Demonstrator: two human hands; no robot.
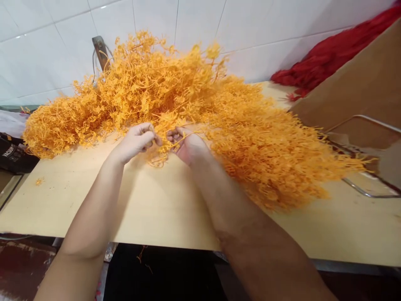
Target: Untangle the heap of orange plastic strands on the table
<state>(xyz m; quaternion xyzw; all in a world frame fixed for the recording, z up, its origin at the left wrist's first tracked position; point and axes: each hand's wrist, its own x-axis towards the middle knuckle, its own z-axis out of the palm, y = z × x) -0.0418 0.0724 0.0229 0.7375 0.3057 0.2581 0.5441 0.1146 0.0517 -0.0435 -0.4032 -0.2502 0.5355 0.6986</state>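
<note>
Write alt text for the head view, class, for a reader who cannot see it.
Two bare hands, left hand and right hand, pinch a sprig from a big heap of orange plastic sprigs on a pale wooden board. Red sprigs lie behind.

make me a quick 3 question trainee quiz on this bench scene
1. True or false: both hands are pinching strands at the near edge of the orange pile.
2. What lies against the wall at far right? A) red fibre heap B) blue bucket C) green net
3. Fill in: the pile rests on a pale ______ board.

Key: 1 true; 2 A; 3 wooden
</note>
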